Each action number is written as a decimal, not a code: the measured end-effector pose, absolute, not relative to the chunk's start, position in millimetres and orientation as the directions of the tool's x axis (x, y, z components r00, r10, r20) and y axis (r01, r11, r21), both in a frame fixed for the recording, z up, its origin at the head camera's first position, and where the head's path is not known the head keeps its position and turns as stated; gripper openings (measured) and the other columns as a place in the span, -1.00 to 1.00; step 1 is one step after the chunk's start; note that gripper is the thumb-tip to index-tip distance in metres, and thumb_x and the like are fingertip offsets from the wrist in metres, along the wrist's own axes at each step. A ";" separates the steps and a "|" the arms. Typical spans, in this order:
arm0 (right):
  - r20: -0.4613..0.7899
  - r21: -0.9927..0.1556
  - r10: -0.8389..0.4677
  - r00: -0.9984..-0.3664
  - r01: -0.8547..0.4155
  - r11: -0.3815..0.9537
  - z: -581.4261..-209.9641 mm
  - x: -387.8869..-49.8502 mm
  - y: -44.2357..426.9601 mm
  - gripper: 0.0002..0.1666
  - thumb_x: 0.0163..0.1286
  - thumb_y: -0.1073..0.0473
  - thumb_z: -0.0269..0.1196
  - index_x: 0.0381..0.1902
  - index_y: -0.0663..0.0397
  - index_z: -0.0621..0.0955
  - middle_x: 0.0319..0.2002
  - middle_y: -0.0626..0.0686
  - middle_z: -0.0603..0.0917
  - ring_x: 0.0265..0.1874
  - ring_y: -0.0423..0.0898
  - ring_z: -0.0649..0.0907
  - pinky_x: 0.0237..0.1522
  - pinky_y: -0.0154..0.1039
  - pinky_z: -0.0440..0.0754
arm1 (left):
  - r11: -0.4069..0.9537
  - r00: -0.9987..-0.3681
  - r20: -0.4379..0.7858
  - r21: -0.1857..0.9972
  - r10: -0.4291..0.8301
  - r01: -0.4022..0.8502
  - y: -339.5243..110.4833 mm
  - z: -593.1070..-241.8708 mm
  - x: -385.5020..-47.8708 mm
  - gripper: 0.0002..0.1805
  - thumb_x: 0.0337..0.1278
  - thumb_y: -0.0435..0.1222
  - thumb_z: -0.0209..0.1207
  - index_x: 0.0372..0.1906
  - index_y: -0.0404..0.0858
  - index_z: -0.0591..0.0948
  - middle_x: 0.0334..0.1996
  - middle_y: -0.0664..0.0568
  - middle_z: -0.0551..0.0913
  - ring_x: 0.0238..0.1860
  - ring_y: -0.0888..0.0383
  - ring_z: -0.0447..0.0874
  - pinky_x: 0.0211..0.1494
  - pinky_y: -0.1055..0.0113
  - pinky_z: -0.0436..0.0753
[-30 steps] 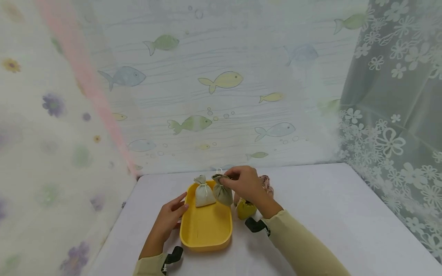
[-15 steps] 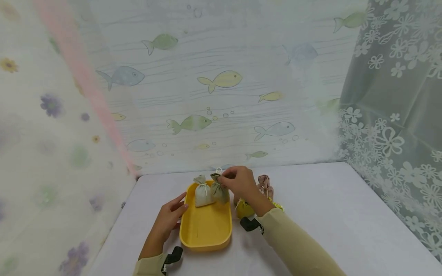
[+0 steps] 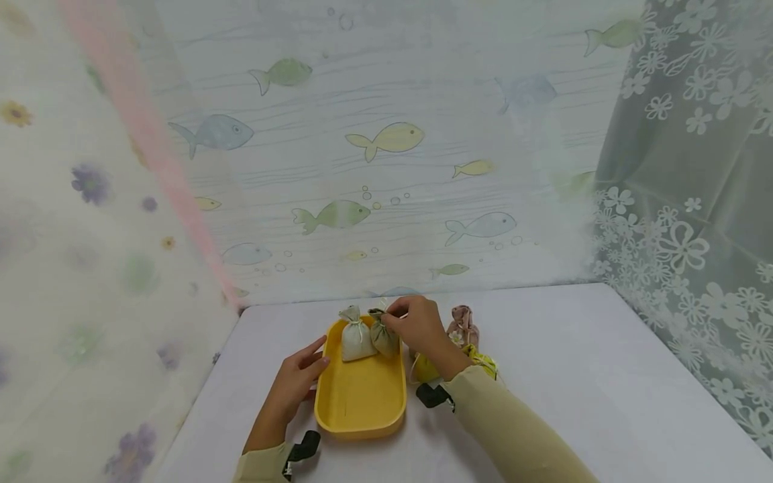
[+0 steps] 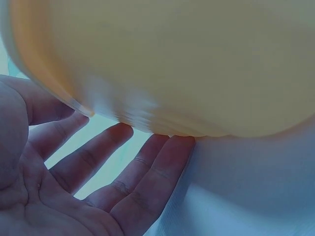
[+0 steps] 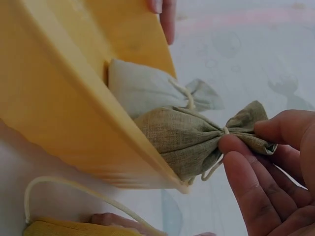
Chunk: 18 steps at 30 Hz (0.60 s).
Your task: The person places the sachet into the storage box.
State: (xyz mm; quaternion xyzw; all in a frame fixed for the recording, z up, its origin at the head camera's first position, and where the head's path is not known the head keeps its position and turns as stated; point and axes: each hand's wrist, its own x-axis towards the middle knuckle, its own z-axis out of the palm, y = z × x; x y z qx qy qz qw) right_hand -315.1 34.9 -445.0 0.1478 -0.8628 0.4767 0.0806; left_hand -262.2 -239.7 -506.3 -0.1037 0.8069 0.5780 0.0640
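Observation:
In the head view, my left hand holds the left side of a yellow plastic tray. Its fingertips lie along the outer wall in the left wrist view, and the thumb tip shows at the rim in the head view. My right hand pinches the gathered neck of an olive-brown drawstring pouch between thumb and fingers. That pouch stands inside the tray's far right corner, leaning on the rim. Beside it, touching, sits a pale cream drawstring pouch, upright. The olive pouch's top is partly covered by my fingers.
Right of the tray, partly behind my right forearm, are a pink pouch and yellow drawstring fabric. A white cloth covers the table. A curtain with fish hangs behind, with patterned curtains at both sides.
My right hand has brought the olive pouch slightly left and down, into the tray against the cream pouch. The left hand and the tray have stayed in place.

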 end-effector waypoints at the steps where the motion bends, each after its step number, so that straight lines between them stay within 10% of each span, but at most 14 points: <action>1: 0.278 -0.797 -0.178 -0.944 -0.330 0.505 -446.1 -315.4 34.5 -0.92 0.37 0.04 0.43 -0.35 -0.18 0.79 -0.38 -0.18 0.75 -0.33 -0.19 0.69 -0.37 -0.28 0.72 | 0.308 -0.969 -0.228 0.919 -0.097 -0.247 -239.6 -506.4 -262.2 -0.39 0.44 -0.07 0.24 0.51 0.29 0.41 0.49 -0.18 0.42 0.24 -0.12 0.66 -0.01 0.03 0.81; 18: 0.255 -0.784 -0.212 -0.943 -0.330 0.525 -454.6 -314.2 34.4 -0.90 0.42 0.04 0.37 -0.28 -0.16 0.80 -0.34 -0.19 0.76 -0.32 -0.20 0.70 -0.34 -0.28 0.75 | 0.322 -0.972 -0.211 0.917 -0.104 -0.234 -235.8 -504.8 -261.3 -0.38 0.46 -0.08 0.22 0.54 0.24 0.39 0.48 -0.21 0.44 0.26 -0.16 0.65 -0.04 0.03 0.82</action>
